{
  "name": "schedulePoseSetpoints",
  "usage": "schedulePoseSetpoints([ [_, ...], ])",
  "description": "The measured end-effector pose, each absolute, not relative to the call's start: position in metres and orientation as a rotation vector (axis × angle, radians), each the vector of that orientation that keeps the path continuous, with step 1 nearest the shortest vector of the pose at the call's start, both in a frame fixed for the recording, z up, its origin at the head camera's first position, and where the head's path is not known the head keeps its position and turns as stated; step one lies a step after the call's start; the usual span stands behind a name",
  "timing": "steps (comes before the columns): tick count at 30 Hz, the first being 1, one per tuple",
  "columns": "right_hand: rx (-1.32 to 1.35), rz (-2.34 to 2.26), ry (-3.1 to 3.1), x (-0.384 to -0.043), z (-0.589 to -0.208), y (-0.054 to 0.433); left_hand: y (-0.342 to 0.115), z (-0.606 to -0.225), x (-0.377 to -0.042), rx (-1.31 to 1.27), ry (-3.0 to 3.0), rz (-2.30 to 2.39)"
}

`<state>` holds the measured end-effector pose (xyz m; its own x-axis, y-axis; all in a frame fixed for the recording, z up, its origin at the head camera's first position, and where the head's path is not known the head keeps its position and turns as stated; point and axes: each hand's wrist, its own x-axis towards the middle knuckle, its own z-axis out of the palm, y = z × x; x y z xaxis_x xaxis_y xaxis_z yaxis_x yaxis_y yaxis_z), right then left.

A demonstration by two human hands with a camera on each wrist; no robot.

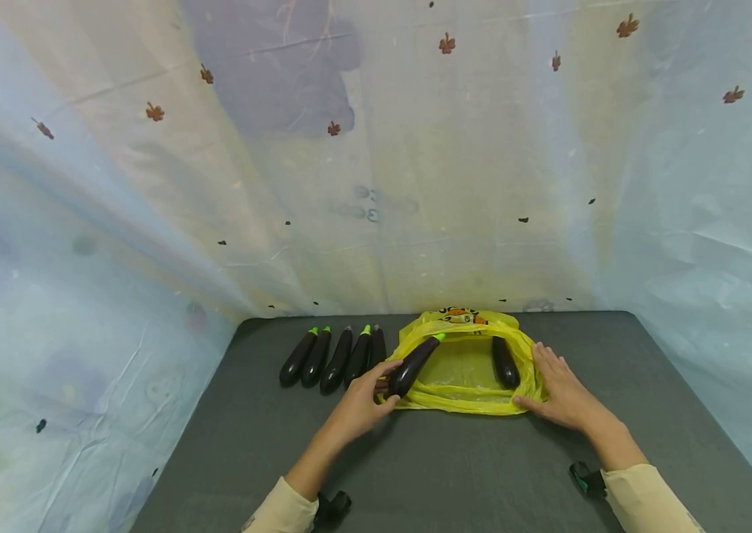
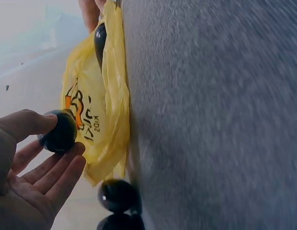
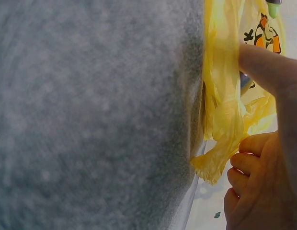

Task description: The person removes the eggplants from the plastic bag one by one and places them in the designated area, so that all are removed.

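My left hand (image 1: 359,403) grips a dark eggplant (image 1: 414,366) with a green stem, thumb on one side and fingers on the other. This eggplant slants over the left part of an open yellow plastic bag (image 1: 462,406). Inside the bag, on the right, lies another eggplant (image 1: 505,363). My right hand (image 1: 565,392) rests against the bag's right edge, its thumb at the front rim and its fingers extended along the side. In the right wrist view the thumb (image 3: 268,67) touches the yellow plastic, and the fingertips meet the bag's gathered edge.
Several eggplants (image 1: 336,361) lie side by side on the dark grey table (image 1: 442,474), left of the bag. Behind the table hangs a pale patterned sheet (image 1: 376,185), which also covers both sides.
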<state>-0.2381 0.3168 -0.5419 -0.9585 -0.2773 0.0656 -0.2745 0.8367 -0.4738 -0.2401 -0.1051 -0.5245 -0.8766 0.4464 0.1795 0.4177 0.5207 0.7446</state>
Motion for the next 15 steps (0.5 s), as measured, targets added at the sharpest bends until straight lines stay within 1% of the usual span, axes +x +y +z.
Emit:
schedulePoseSetpoints([
  [15, -0.45, -0.762, 3.009, -0.24, -0.543, 0.317, -0.13, -0.518, -0.233, 0.747, 2.765, 1.266],
])
